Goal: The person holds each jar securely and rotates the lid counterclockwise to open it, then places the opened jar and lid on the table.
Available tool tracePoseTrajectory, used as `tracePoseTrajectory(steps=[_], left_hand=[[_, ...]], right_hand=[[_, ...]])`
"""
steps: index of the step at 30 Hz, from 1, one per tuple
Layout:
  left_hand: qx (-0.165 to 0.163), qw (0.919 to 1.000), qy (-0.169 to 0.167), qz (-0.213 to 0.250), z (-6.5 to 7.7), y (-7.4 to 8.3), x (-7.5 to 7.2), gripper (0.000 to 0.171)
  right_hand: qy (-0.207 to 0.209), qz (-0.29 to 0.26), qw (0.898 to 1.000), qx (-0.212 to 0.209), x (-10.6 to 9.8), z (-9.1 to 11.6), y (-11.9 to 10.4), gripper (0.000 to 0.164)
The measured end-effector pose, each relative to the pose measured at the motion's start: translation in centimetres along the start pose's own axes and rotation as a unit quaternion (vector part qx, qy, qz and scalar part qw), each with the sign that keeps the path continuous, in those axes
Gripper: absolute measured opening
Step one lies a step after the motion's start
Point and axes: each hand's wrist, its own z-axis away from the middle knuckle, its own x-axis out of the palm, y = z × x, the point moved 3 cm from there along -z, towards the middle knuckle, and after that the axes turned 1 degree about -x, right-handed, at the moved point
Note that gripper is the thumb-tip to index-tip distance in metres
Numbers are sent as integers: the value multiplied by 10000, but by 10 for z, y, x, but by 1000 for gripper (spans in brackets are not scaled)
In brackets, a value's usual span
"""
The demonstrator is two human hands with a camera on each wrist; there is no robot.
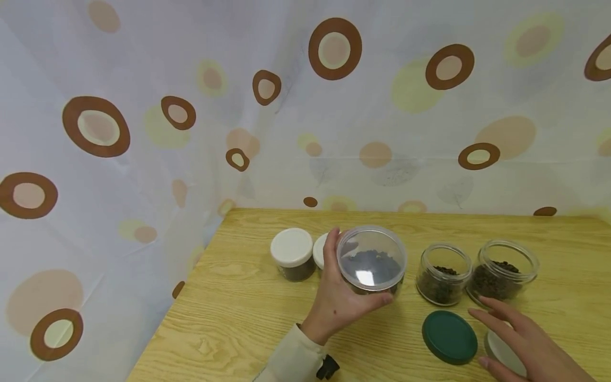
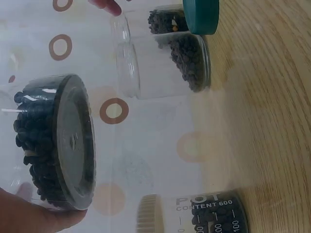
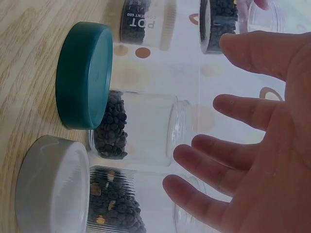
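My left hand (image 1: pixel 334 307) grips a wide clear jar (image 1: pixel 369 265) from the side, thumb in front and fingers around the back. A see-through lid covers its top, and small dark pieces fill part of it. Its underside (image 2: pixel 75 141) shows in the left wrist view, raised off the table. My right hand (image 1: pixel 530 339) holds nothing, its fingers spread above a white lid (image 1: pixel 508 355) and partly covering it. A green lid (image 1: pixel 450 337) lies flat just left of that hand. Beyond the lids stand two uncovered glass jars (image 1: pixel 444 276) (image 1: pixel 501 276) with dark pieces inside.
A jar with a white lid (image 1: pixel 292 248) stands at the left on the wooden table (image 1: pixel 229 313). Another white-lidded jar (image 1: pixel 321 253) is partly hidden behind my left hand. A patterned curtain (image 1: pixel 382 122) hangs behind the table and along its left side.
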Motion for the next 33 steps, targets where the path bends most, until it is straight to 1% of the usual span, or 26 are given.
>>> tracePoseTrajectory(steps=[2, 4, 6, 7, 10, 12, 14, 16, 17, 21, 24, 30, 33], left_hand=[[-212, 9994, -69, 267, 1, 0, 0, 124], [-222, 9984, -107, 502, 0, 1, 1, 118], [-136, 9973, -98, 717, 0, 0, 1, 112], [-102, 9974, -61, 713, 0, 0, 1, 111], [229, 9990, 35, 393, 1, -2, 0, 111], [605, 9981, 55, 60, 1, -4, 1, 111], [946, 9951, 31, -279, 2, -4, 3, 112], [1045, 9933, -12, -493, 3, -4, 5, 113], [1053, 9927, -49, -590, 4, -4, 6, 114], [571, 9938, -248, -917, 10, -3, 6, 112], [352, 9911, -373, -1231, 15, -1, 6, 112], [339, 9824, -528, -1761, 21, -2, 4, 114], [369, 9809, -526, -1838, 23, -4, 3, 114]], right_hand=[[-4, 50, 10000, 16, 0, 0, 0, 94], [-15, 63, 10000, 23, 1, 1, 1, 94], [-29, 55, 10000, 35, 1, 0, 1, 94], [-39, 45, 10000, 44, 2, 0, 2, 94], [-37, -2, 10000, 57, 2, -1, 1, 94], [-22, -56, 10000, 57, 2, -1, 0, 93], [-17, -102, 9999, 45, 2, -2, -1, 93], [-57, -98, 9999, 52, 2, -3, -1, 93], [-68, -100, 9999, 48, 3, -3, -2, 92], [-142, -26, 9999, 23, 3, -7, -5, 91], [-125, 5, 9999, -94, 3, -11, -8, 91], [-125, -13, 9995, -283, 2, -21, -17, 90], [-138, -107, 9994, -307, 1, -27, -23, 89]])
